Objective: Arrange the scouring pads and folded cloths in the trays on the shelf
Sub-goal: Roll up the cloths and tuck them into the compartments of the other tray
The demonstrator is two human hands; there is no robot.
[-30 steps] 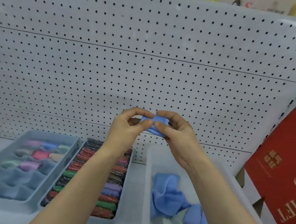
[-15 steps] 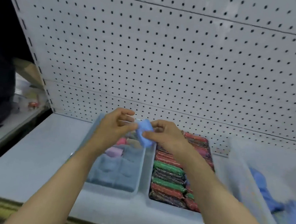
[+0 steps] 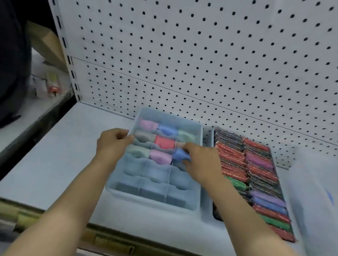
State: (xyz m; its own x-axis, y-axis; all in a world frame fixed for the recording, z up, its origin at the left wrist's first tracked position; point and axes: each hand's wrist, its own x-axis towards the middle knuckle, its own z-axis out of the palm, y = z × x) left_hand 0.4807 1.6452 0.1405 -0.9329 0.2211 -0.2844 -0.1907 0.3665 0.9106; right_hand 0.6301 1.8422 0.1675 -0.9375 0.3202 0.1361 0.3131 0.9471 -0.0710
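Note:
A pale blue divided tray stands on the shelf, its far compartments holding folded cloths in pink, blue, green, grey and red. My right hand pinches a folded blue cloth at the right column, third row. My left hand grips the tray's left rim with curled fingers. To the right, a second tray is packed with scouring pads in red, black, purple and green.
A white pegboard backs the shelf. A translucent bin with loose blue cloths stands at the far right, blurred. A cardboard box and small items lie past the shelf's left post.
My view swung left and down. Both hands dropped from chest height to the divided tray; the right carried the blue cloth down into a compartment, and the left let go of it and took the rim.

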